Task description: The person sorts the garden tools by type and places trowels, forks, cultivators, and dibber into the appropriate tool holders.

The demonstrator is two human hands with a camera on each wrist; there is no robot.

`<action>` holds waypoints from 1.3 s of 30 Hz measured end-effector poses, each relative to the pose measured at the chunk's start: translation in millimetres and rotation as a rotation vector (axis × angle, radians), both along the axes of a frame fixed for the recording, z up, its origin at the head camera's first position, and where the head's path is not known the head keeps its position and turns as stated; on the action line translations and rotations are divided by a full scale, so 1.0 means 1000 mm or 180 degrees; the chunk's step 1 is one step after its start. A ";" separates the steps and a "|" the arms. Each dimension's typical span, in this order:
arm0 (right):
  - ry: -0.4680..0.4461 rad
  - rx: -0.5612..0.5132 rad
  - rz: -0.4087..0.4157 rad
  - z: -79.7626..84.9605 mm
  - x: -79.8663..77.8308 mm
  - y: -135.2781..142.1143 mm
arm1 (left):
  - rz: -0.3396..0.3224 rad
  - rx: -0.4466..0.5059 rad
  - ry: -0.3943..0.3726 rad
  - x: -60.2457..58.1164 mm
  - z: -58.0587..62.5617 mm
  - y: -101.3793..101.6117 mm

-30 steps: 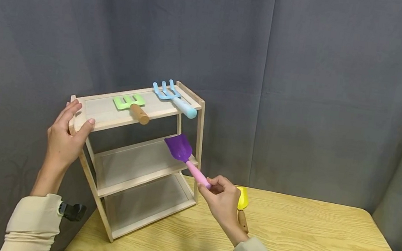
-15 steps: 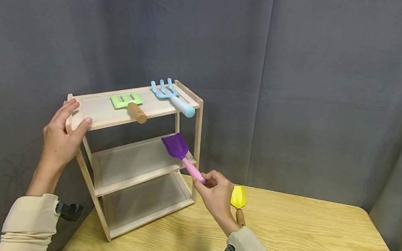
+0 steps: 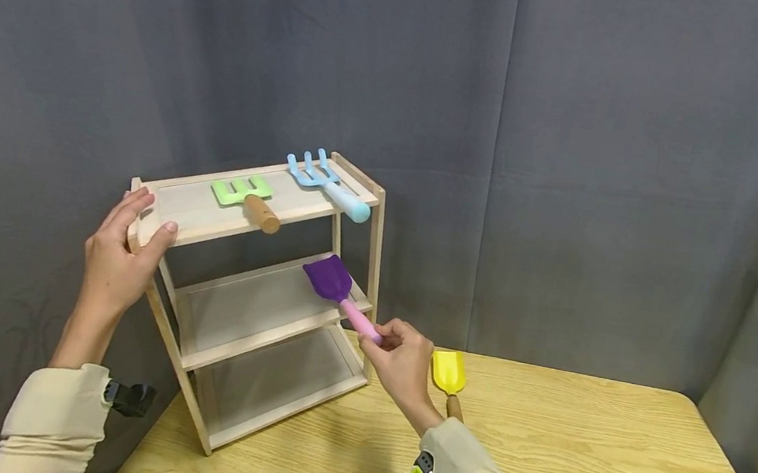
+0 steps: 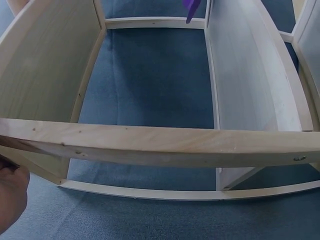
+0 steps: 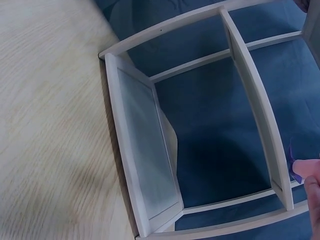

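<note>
My right hand (image 3: 403, 360) pinches the end of the pink handle of a toy shovel (image 3: 329, 278) with a purple blade. The blade is at the right part of the middle shelf; whether it touches the board I cannot tell. My left hand (image 3: 117, 257) grips the top left end of a three-tier wooden rack (image 3: 254, 347), thumb at the front edge and fingers over the end. In the left wrist view only part of the left hand (image 4: 10, 195) shows, beside the rack's side rail (image 4: 160, 144). The pink handle (image 5: 305, 167) shows at the right wrist view's edge.
On the top shelf lie a green hand rake (image 3: 244, 190) with a wooden handle and a light blue hand fork (image 3: 319, 176). A yellow toy shovel (image 3: 450, 371) lies on the wooden table (image 3: 580, 447), right of my right hand. A grey curtain (image 3: 569, 172) hangs behind.
My right hand has moved slightly left with the purple shovel, bringing its blade a little further over the middle shelf. More of the yellow shovel shows. The left hand stays on the rack.
</note>
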State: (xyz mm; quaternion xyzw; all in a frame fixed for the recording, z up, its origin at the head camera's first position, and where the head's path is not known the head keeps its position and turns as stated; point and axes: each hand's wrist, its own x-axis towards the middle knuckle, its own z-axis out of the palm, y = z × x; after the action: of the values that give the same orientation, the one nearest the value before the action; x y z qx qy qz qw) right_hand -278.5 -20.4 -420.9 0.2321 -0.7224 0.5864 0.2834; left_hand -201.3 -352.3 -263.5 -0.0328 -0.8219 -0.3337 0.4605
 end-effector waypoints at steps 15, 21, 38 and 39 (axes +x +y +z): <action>0.0140 0.0122 -0.0076 0.004 -0.009 -0.015 | -0.0004 0.0001 -0.0024 0.001 0.000 0.000; 0.0048 0.0140 -0.0105 0.006 -0.011 -0.018 | -0.0003 0.0021 -0.0031 0.001 0.000 0.000; 0.0052 0.0300 -0.0266 0.010 -0.015 -0.027 | 0.0014 0.0019 0.0011 0.000 -0.002 0.001; 0.0071 0.0311 -0.0271 0.010 -0.015 -0.027 | 0.0009 0.0020 0.0015 0.000 -0.002 0.001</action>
State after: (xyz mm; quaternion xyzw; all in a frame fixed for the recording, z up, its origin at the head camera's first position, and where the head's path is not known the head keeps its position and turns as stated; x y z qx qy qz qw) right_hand -294.0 -47.3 -410.5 0.2213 -0.7562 0.5352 0.3044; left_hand -201.3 -351.8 -265.3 -0.0310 -0.8198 -0.3355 0.4630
